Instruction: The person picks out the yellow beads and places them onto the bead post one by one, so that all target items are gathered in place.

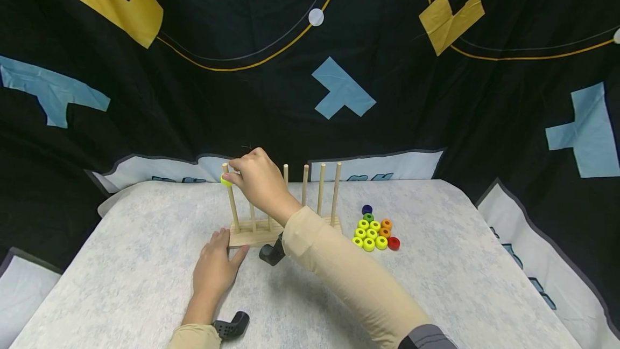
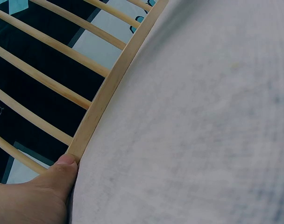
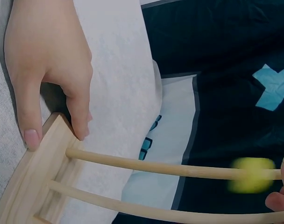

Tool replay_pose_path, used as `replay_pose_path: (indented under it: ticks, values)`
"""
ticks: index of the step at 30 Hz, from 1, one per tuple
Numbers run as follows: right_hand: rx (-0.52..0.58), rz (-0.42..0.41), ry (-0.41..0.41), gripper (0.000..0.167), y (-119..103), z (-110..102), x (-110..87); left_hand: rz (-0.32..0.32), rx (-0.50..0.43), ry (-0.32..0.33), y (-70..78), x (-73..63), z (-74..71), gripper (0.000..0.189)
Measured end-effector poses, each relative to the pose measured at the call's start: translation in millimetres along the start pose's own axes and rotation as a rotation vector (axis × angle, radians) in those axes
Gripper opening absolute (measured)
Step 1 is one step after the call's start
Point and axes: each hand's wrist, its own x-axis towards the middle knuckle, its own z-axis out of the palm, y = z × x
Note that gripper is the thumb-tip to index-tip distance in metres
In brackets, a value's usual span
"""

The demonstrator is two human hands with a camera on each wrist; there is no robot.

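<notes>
We judge the yellow bead (image 3: 252, 182), high on the end peg (image 1: 233, 206), light, hard and best pinched by its rim; our left hand (image 1: 215, 265), thumb and finger parted, grips the wooden rack (image 1: 254, 237), but whether our right hand (image 1: 261, 182), fingertips close together, pinches the bead we cannot tell.

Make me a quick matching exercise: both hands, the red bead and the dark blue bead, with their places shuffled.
1. Left hand
2. Right hand
3. Red bead
4. Dark blue bead

A. By the top of the leftmost peg
B. Farthest from the person in the bead cluster
C. Gripping the left end of the wooden base
D. Rightmost in the bead cluster

Pairs: 1-C, 2-A, 3-D, 4-B
</notes>
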Motion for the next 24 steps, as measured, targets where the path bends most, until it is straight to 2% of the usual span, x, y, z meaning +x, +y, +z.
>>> replay_pose_path:
  ticks: [10, 17, 24]
  values:
    - [0.043, -0.015, 0.083, 0.033, 2, -5, -3.4, -0.016, -0.006, 0.007, 0.2, -0.2, 1.4, 0.076]
    - [0.152, -0.002, 0.126, 0.036, 2, -13, -9.4, -0.019, -0.007, 0.01, 1.3, -1.1, 0.6, 0.076]
    - [0.283, 0.026, 0.165, 0.038, 3, -18, -26.5, -0.015, -0.002, 0.026, 1.8, -0.7, 1.3, 0.075]
